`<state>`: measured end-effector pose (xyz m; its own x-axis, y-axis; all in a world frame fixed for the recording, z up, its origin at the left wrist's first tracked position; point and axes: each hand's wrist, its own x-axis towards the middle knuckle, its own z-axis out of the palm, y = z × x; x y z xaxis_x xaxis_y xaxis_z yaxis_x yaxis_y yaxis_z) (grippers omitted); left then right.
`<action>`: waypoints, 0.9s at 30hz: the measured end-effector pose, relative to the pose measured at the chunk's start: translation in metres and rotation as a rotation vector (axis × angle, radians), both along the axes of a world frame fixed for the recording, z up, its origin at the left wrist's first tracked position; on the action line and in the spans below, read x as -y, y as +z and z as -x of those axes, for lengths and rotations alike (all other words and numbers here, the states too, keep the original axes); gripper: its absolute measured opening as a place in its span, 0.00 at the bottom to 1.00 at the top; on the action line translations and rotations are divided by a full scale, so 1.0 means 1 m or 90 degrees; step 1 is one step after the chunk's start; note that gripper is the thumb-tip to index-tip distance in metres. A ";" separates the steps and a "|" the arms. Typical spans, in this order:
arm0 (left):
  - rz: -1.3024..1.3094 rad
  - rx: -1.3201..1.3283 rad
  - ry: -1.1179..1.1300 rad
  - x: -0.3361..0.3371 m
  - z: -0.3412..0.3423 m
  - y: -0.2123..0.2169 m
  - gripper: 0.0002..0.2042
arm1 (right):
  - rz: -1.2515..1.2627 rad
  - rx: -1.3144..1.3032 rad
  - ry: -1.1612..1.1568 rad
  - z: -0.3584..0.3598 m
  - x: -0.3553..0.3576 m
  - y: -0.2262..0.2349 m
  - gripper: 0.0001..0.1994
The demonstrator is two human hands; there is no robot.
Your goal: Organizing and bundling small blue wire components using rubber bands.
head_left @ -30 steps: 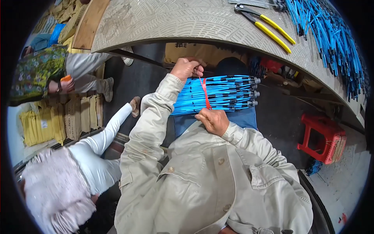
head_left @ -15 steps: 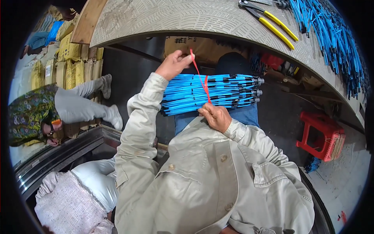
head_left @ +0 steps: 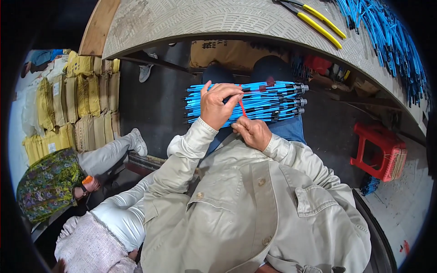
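Observation:
Across my thighs lies a bundle of blue cables (head_left: 282, 103) with black sleeves and grey connector ends pointing right. A thin red ribbon (head_left: 242, 109) crosses the middle of the bundle. My left hand (head_left: 217, 105) is over the bundle's left half, thumb and fingertips pinched together on the ribbon, and a blurred red stretch runs right from them. Against the bundle's near edge, my right hand (head_left: 256, 133) is closed on the ribbon's lower part. The ribbon's end inside the right fist is hidden.
Ahead is a grey patterned table (head_left: 191, 20) carrying yellow-handled pliers (head_left: 321, 27) and a heap of blue cables (head_left: 391, 50). A red stool (head_left: 380, 152) stands at right. Yellow sacks (head_left: 82, 98) are stacked at left. Two people (head_left: 48, 184) are at the lower left.
My left hand has come down and right from beyond the bundle's far edge to over the cables, bringing the ribbon across. My right hand stays put. A person at left has shifted nearer.

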<state>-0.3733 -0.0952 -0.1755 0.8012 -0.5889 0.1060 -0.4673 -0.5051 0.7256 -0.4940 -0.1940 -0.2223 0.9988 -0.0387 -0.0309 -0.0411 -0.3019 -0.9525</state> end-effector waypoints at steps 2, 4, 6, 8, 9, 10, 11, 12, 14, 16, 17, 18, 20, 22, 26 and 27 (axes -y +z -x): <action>0.004 -0.007 -0.017 0.000 -0.007 -0.001 0.04 | -0.020 0.007 0.009 -0.002 0.002 0.004 0.07; 0.014 -0.022 -0.049 0.002 -0.018 -0.003 0.02 | -0.060 0.019 0.028 -0.003 0.007 0.009 0.07; 0.020 -0.027 -0.066 0.003 -0.023 -0.004 0.02 | -0.174 -0.004 0.046 -0.005 0.022 0.024 0.07; 0.042 -0.057 -0.092 0.004 -0.025 -0.007 0.02 | -0.269 -0.033 0.054 -0.001 0.049 0.058 0.08; 0.052 -0.074 -0.104 0.004 -0.023 -0.009 0.02 | -0.330 -0.091 0.064 0.003 0.062 0.079 0.09; 0.064 -0.092 -0.120 0.007 -0.021 -0.009 0.02 | -0.390 -0.148 0.069 0.006 0.072 0.096 0.09; 0.065 -0.092 -0.120 0.008 -0.020 -0.010 0.02 | -0.389 -0.149 0.069 0.000 0.076 0.107 0.09; 0.062 -0.082 -0.109 0.008 -0.017 -0.011 0.02 | -0.401 -0.146 0.063 -0.009 0.080 0.116 0.09; 0.059 -0.065 -0.087 0.007 -0.010 -0.014 0.02 | -0.423 -0.143 0.049 -0.025 0.083 0.126 0.10; 0.060 -0.054 -0.074 0.008 -0.013 -0.016 0.02 | -0.430 -0.140 0.045 -0.031 0.087 0.124 0.11; 0.072 -0.081 -0.079 0.010 -0.020 -0.018 0.02 | -0.409 -0.155 0.023 -0.030 0.093 0.117 0.11; 0.082 -0.114 -0.084 0.010 -0.025 -0.018 0.02 | -0.392 -0.174 -0.001 -0.026 0.098 0.108 0.11; 0.101 -0.178 -0.100 0.012 -0.033 -0.017 0.02 | -0.356 -0.208 -0.053 -0.019 0.102 0.090 0.11; 0.094 -0.193 -0.124 0.010 -0.027 -0.019 0.02 | -0.302 -0.173 -0.045 -0.003 0.091 0.058 0.10; 0.083 -0.217 -0.193 0.016 -0.035 -0.012 0.02 | -0.125 -0.056 -0.009 0.005 0.083 0.025 0.09; 0.097 -0.237 -0.209 0.017 -0.037 -0.012 0.02 | -0.120 -0.058 -0.003 0.004 0.084 0.027 0.09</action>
